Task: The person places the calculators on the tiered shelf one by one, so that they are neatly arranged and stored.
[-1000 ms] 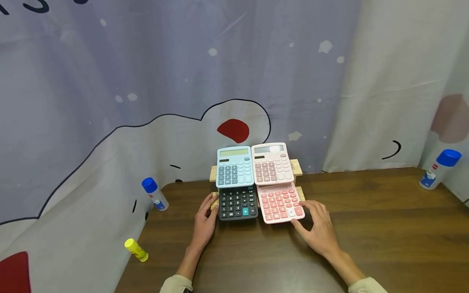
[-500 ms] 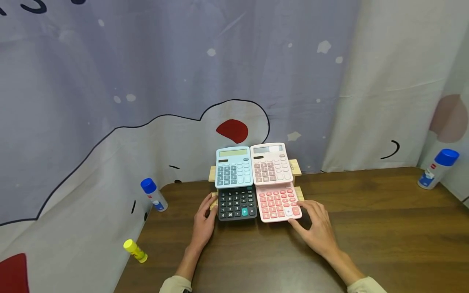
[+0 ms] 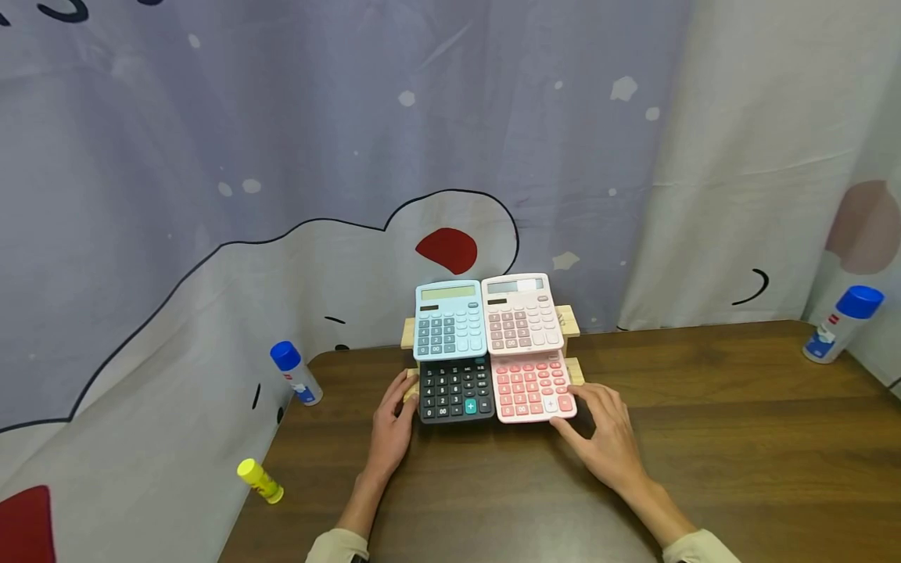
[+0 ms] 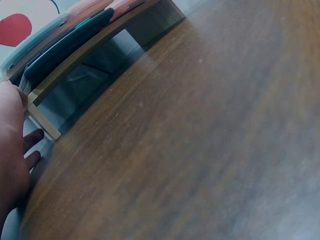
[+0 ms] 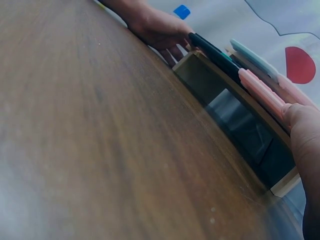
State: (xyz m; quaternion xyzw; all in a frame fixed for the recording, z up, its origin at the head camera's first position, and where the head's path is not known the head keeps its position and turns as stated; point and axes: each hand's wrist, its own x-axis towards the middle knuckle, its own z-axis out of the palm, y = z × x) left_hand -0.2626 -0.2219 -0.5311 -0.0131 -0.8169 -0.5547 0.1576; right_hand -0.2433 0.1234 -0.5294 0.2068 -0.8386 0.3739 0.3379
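Observation:
Four would be counted here as several calculators on a stepped wooden rack (image 3: 572,322). A light blue calculator (image 3: 450,320) and a pale pink calculator (image 3: 523,314) lie side by side on the upper step. Below them are a black calculator (image 3: 457,391) and a brighter pink calculator (image 3: 533,389), their tops hidden under the upper pair. My right hand (image 3: 607,438) holds the lower pink calculator by its near right corner, thumb at the bottom edge and fingers at the side. My left hand (image 3: 392,432) grips the rack's left end, beside the black calculator.
A blue-capped white bottle (image 3: 297,374) and a yellow glue stick (image 3: 260,480) stand on the left. Another blue-capped bottle (image 3: 843,324) is at the far right. A printed curtain (image 3: 338,156) hangs behind the brown wooden table (image 3: 739,438).
The lower pink calculator has shifted slightly left and up and turned straighter, close against the black one. My right hand moved with it. My left hand stays at the rack's end.

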